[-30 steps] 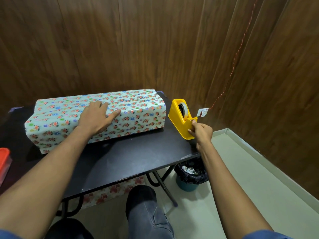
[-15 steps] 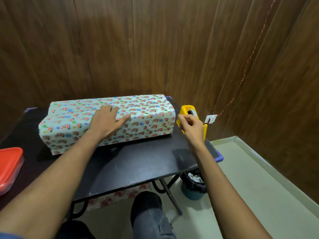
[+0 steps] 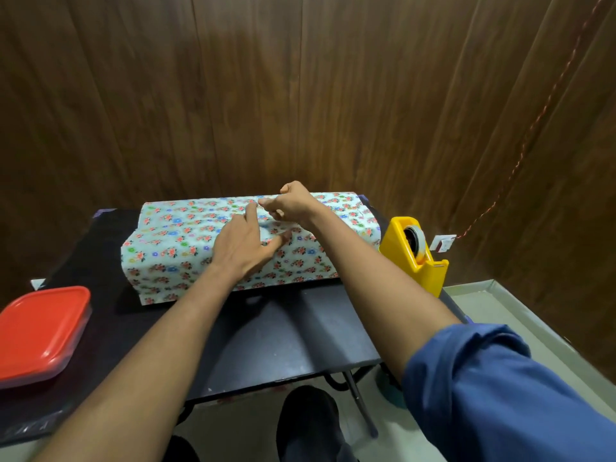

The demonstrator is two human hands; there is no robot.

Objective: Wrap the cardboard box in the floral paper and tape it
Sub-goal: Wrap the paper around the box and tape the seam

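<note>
Since half a second ago, right hand [image 3: 293, 203] leaves yellow dispenser [image 3: 413, 251], apparently pinching tape at frame centre; left hand [image 3: 243, 245], fingers spread, pins floral paper [image 3: 173, 241] so the seam stays.

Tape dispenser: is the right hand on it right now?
No: the right hand is over the wrapped box, apart from the yellow tape dispenser.

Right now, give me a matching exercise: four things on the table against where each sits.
Things:
1. wrapped box
2. tape dispenser
3. red-lidded container
4. left hand

Places:
a. near left edge of the table
b. right of the box
c. resting on the box
d. far middle of the table

Pairs: 1-d, 2-b, 3-a, 4-c
</note>
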